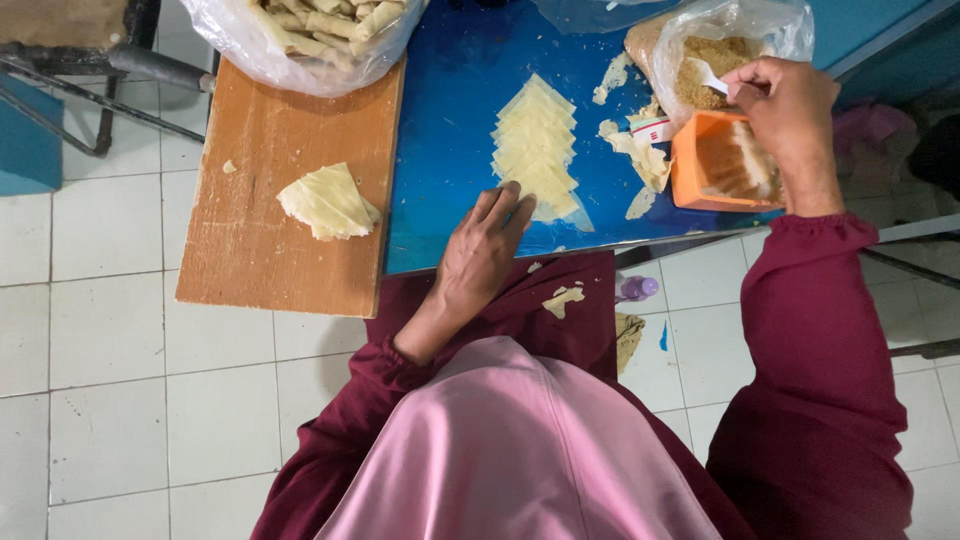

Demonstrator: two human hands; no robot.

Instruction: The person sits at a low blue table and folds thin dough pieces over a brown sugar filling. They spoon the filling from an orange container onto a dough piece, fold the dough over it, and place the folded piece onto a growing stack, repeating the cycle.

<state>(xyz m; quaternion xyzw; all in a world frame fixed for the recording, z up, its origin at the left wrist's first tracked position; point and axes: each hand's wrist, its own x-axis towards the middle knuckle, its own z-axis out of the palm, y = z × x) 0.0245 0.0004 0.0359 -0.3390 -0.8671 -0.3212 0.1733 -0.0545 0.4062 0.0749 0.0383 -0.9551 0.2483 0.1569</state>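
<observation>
On the wooden board (270, 200), at nine o'clock of the frame, lies a folded wrapper stack (328, 203); on the blue worktop (450, 130) the left hand (485, 250) rests flat with fingers spread, touching the fanned row of pastry sheets (538, 150) at its six o'clock end; at two o'clock the right hand (790, 115) pinches a white spoon (708, 75) over the orange tub (715, 165), beside a bag of brown crumbs (715, 50).

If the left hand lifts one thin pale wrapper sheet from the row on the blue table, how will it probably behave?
The wrapper sheets look very thin and lie flat, so one would probably flop and fold when lifted. Torn scraps beside them suggest they rip easily. They overlap, so the left hand, resting at the row's near end, may drag neighbours along.
</observation>
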